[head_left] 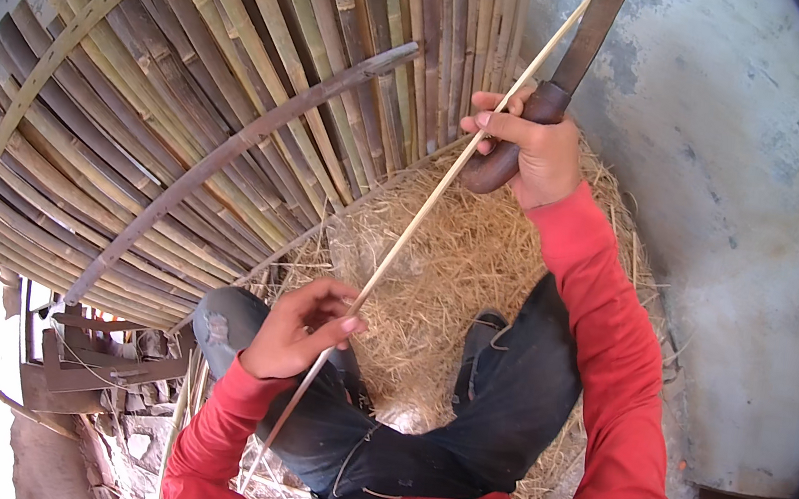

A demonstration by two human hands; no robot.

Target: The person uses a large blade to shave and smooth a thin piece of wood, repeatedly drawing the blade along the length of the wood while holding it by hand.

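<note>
A long, thin bamboo strip [421, 214] runs diagonally from the top right, past both hands, down to my lap. My left hand [293, 329] pinches its lower part between thumb and fingers. My right hand [545, 156] is wrapped round the dark, hooked handle of a large knife [591, 38]. The knife's broad, brownish blade points up and leaves the picture at the top. The strip's upper part crosses the fingers of my right hand, its thumb lying against it, and passes close beside the blade.
A large slatted bamboo panel [240, 77] with curved crosspieces leans at the left. Pale shavings [458, 267] cover the floor between my bent legs [523, 387]. A weathered grey wall [723, 242] rises at the right. Wooden pieces [112, 363] lie at the lower left.
</note>
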